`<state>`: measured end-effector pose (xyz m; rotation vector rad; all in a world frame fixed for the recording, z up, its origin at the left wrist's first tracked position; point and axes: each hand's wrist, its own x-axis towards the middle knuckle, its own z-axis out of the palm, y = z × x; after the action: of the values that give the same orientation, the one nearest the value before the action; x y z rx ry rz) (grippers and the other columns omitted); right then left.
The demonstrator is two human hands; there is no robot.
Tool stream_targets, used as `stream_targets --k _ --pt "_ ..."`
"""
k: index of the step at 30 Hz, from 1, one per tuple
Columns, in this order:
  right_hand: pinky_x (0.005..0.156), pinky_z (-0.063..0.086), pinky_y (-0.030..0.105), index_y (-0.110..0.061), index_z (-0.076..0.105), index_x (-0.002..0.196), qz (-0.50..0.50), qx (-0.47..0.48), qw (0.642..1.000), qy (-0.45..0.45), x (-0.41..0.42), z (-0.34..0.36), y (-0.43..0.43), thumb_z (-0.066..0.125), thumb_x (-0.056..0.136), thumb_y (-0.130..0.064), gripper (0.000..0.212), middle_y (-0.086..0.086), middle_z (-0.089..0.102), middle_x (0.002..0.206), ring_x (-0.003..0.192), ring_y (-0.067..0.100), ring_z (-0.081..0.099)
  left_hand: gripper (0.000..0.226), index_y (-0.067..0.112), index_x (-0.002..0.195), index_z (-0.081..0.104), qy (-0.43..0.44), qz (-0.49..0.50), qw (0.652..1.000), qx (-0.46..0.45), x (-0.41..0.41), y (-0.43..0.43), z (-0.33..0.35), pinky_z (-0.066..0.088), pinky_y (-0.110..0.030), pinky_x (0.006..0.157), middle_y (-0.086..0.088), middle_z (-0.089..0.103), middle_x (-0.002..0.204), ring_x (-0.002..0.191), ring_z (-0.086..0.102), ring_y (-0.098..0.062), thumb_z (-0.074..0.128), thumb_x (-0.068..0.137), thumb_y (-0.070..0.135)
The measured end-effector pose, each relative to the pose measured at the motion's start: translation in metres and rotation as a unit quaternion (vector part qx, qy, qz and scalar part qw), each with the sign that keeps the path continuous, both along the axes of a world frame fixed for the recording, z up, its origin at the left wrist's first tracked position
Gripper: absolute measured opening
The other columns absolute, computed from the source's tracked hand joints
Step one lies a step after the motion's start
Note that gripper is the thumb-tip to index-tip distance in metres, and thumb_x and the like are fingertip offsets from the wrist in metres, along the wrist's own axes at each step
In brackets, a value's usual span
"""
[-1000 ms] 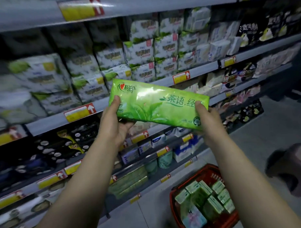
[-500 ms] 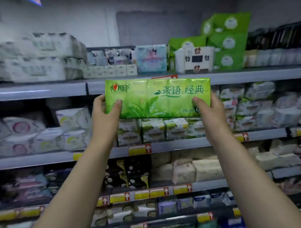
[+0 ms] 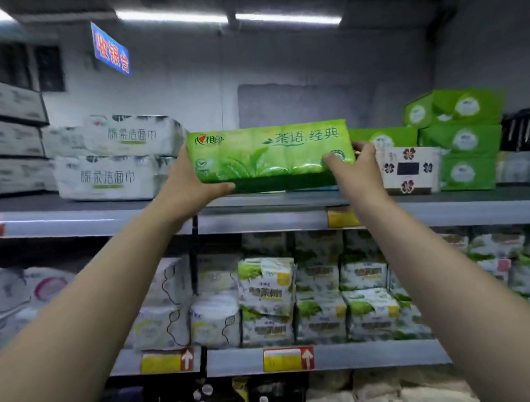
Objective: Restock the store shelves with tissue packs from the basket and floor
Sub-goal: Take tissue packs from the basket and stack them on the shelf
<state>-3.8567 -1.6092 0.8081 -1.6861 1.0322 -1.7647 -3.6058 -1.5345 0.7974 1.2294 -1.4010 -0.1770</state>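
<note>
1. Tissue pack (image 3: pixel 268 155): long, glossy green wrapper, leaf artwork, Chinese lettering, held level just above the top shelf (image 3: pixel 258 222).
2. My left hand (image 3: pixel 188 185) and right hand (image 3: pixel 357 170) clasp its ends.

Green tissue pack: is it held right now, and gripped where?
Yes. The green tissue pack is held by both hands at its short ends: left hand on the left end, right hand on the right end.

Two hands (image 3: pixel 185 185), one green pack (image 3: pixel 268 154)
</note>
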Motion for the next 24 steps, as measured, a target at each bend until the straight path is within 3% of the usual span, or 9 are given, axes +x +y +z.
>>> stream_targets --k 2,5,8,11,15,17,20,22,24 --pt "0.081 0.037 0.023 -0.014 0.036 0.135 0.004 -0.001 1.000 0.016 0.018 0.014 -0.024 0.066 0.090 -0.029 0.056 -0.002 0.052 0.111 0.099 0.015 0.052 0.074 0.022 0.131 0.037 -0.013 0.003 1.000 -0.008 0.017 -0.022 0.011 0.048 -0.032 0.095 0.005 0.058 0.117 0.108 0.059 -0.011 0.081 0.074 0.005" --pt "0.079 0.037 0.021 -0.012 0.037 0.136 0.011 -0.014 0.999 0.030 0.043 0.033 -0.058 0.069 0.089 -0.026 0.058 -0.003 0.052 0.111 0.098 0.013 0.052 0.070 0.015 0.131 0.039 -0.031 0.055 0.997 -0.039 0.043 -0.055 0.030 0.044 -0.028 0.089 0.002 0.058 0.112 0.103 0.057 -0.015 0.080 0.075 0.005" --pt "0.061 0.043 0.014 -0.015 0.034 0.140 0.032 -0.020 0.999 0.018 0.063 0.047 -0.090 0.070 0.089 -0.023 0.063 -0.002 0.051 0.119 0.092 0.008 0.054 0.044 0.019 0.112 0.050 -0.015 0.033 0.998 -0.049 0.065 -0.083 0.045 0.046 -0.024 0.083 0.008 0.062 0.100 0.090 0.060 -0.007 0.079 0.079 0.012" --pt "0.070 0.051 0.023 -0.024 0.037 0.140 0.016 -0.043 0.998 0.035 0.077 0.059 -0.123 0.076 0.082 -0.019 0.070 -0.001 0.053 0.129 0.109 0.018 0.056 0.027 0.020 0.111 0.055 0.040 0.019 0.998 -0.045 0.082 -0.108 0.060 0.049 -0.029 0.084 0.004 0.066 0.104 0.092 0.063 -0.010 0.069 0.089 0.028" --pt "0.083 0.052 0.039 -0.020 0.045 0.120 -0.116 -0.042 0.986 0.114 0.100 0.075 -0.153 0.085 0.069 -0.013 0.065 0.010 0.056 0.121 0.118 0.031 0.050 0.043 0.010 0.128 0.049 0.114 0.010 0.992 -0.051 0.099 -0.136 0.088 0.049 -0.027 0.070 -0.002 0.061 0.113 0.088 0.060 -0.012 0.059 0.095 0.036" --pt "0.086 0.048 0.038 -0.010 0.042 0.124 -0.149 -0.021 0.981 0.125 0.110 0.082 -0.164 0.084 0.072 -0.009 0.067 0.013 0.052 0.126 0.114 0.030 0.051 0.054 0.011 0.138 0.039 0.134 -0.012 0.990 -0.047 0.106 -0.147 0.099 0.053 -0.031 0.078 -0.006 0.053 0.124 0.096 0.058 -0.016 0.058 0.095 0.038" --pt "0.090 0.049 0.036 -0.009 0.032 0.135 -0.059 0.048 0.991 0.110 0.124 0.087 -0.176 0.079 0.079 -0.011 0.074 0.014 0.047 0.131 0.109 0.028 0.054 0.072 0.015 0.147 0.026 0.104 0.034 0.994 -0.010 0.120 -0.168 0.105 0.051 -0.041 0.091 -0.009 0.042 0.137 0.108 0.056 -0.025 0.060 0.091 0.045" --pt "0.102 0.047 0.045 -0.016 0.022 0.145 0.024 0.096 0.990 0.101 0.133 0.083 -0.181 0.081 0.078 -0.027 0.090 0.014 0.037 0.143 0.119 0.030 0.051 0.081 0.016 0.149 0.020 0.070 0.081 0.993 0.050 0.131 -0.183 0.098 0.050 -0.048 0.096 -0.017 0.036 0.142 0.115 0.053 -0.033 0.065 0.086 0.041" --pt "0.108 0.040 0.050 -0.022 0.011 0.152 0.034 0.121 0.979 0.158 0.139 0.074 -0.189 0.077 0.079 -0.044 0.101 0.014 0.027 0.154 0.130 0.033 0.043 0.081 0.009 0.148 0.019 0.006 0.124 0.985 0.122 0.137 -0.193 0.088 0.049 -0.047 0.099 -0.020 0.038 0.139 0.120 0.050 -0.036 0.066 0.084 0.029"
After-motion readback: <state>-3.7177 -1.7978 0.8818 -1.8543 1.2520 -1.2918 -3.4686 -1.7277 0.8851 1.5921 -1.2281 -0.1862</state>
